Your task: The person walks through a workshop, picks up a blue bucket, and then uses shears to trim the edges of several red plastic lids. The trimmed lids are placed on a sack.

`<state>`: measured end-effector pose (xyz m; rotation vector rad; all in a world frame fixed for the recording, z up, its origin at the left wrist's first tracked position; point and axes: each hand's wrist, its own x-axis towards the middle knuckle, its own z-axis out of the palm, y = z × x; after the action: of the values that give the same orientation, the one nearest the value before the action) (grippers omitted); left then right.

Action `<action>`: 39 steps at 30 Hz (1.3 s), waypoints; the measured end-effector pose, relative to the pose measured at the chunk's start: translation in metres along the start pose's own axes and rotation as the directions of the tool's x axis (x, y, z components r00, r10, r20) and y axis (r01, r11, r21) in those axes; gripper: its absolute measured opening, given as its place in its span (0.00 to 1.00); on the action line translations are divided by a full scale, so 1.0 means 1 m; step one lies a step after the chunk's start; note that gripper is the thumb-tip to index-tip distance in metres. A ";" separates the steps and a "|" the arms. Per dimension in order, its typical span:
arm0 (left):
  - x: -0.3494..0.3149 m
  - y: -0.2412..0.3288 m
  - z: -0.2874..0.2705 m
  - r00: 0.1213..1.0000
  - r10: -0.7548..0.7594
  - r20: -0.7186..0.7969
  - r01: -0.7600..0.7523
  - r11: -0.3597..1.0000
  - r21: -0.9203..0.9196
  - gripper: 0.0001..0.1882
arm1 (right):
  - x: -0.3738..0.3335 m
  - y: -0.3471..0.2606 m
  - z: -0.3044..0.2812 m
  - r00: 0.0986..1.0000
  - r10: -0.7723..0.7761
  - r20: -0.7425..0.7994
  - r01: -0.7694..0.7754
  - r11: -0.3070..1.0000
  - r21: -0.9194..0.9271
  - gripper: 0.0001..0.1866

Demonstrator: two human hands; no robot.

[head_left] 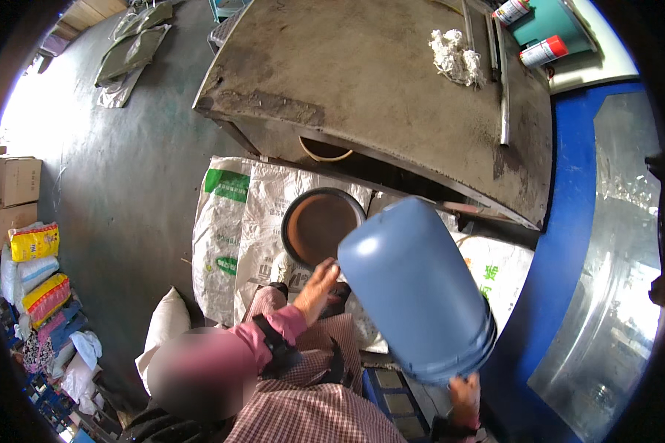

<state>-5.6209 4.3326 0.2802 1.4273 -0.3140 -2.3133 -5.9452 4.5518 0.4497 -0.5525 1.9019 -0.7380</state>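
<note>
A large blue plastic drum (pixel 414 280) hangs tilted in front of me, its ribbed end toward the lower right. My left hand (pixel 316 291) holds it by the left edge of its far end, fingers curled against the plastic. My right hand (pixel 464 399) grips the ribbed end from below; part of this hand is hidden. Just beyond my left hand, a round black-rimmed basin (pixel 287 221), brown inside, stands on white woven sacks (pixel 218 221). The drum overlaps the basin's right edge in the view; I cannot tell whether they touch.
A worn metal worktable (pixel 347 66) stands ahead, carrying a white rag bundle (pixel 457 57), metal rods (pixel 504 88) and spray cans (pixel 544 51). At right is a blue frame with a shiny metal sheet (pixel 606 244). Cardboard boxes (pixel 16 181) and piled bags (pixel 46 297) lie at left.
</note>
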 end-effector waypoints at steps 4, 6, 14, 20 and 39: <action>-0.014 0.011 -0.015 1.000 0.012 -0.019 -0.010 0.993 0.116 0.40 | 0.064 -0.069 0.063 0.969 -0.229 0.087 0.244 0.869 -0.431 0.11; -0.017 0.002 -0.002 0.998 0.022 0.054 -0.026 0.997 0.070 0.40 | 0.114 -0.079 0.112 0.941 -0.295 0.168 0.336 0.742 -0.580 0.14; 0.067 -0.029 0.020 0.995 -0.098 0.006 0.095 0.952 -0.290 0.41 | 0.189 -0.055 0.242 0.822 -0.348 0.450 0.541 0.229 -0.810 0.07; 0.078 -0.051 -0.023 0.991 -0.036 -0.130 -0.013 0.935 -0.355 0.30 | 0.163 -0.049 0.264 0.692 -0.325 0.644 0.672 -0.036 -0.740 0.05; 0.146 -0.145 -0.106 0.952 0.212 -0.221 -0.282 0.889 -0.360 0.18 | 0.125 -0.059 0.303 0.603 -0.218 0.768 0.728 -0.243 -0.641 0.06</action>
<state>-5.6156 4.3990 0.0587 1.2917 0.0187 -1.8956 -5.7180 4.3515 0.3115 -2.4015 1.3728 0.5623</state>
